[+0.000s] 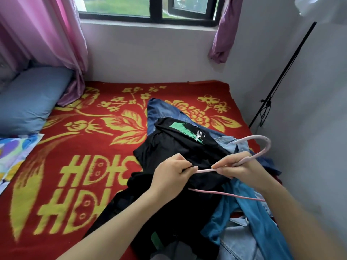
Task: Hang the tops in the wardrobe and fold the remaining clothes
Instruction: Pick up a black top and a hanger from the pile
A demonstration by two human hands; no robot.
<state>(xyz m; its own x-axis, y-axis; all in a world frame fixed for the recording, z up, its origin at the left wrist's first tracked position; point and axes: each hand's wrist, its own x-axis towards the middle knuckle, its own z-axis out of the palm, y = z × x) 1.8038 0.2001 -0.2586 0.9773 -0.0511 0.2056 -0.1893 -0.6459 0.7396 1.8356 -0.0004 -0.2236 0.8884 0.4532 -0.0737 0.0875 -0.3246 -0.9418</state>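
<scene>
Nearest the onlooker, at the front right corner of the bed (pixel 56 212), lies a heap of clothes (pixel 221 228): pale denim (pixel 238 243) closest to the front edge, with a brighter blue garment (pixel 262 222) draped across it. Left hand (pixel 172 173): fingers curled, pinching a fold of the black top (pixel 165 151) just where the tip of the hanger's arm meets the cloth. Right hand (pixel 242 169): closed round the pink hanger (pixel 268 145) below its hook, which curves up and away toward the right edge of the bed. The hanger's lower bar shows beneath the wrists, lying across black and blue fabric. The black top, with a green print on its far part, sits on the heap, mostly bunched, none of it yet spread over the hanger's shoulders. Behind it, a darker denim garment (pixel 163 109) runs toward the middle of the red and yellow blanket (pixel 93 147). At the far left corner rests a blue pillow (pixel 28 102) under a pink curtain (pixel 47 34). A window (pixel 150 8) spans the far wall, and a black pole (pixel 281 76) leans by the right wall. Step in hand, by judgement: threading the hanger into the top, the first part of hanging. The next move calls for opening the neck or hem with the left hand, sliding the arm inside, then seating both shoulders. No wardrobe is in view.
</scene>
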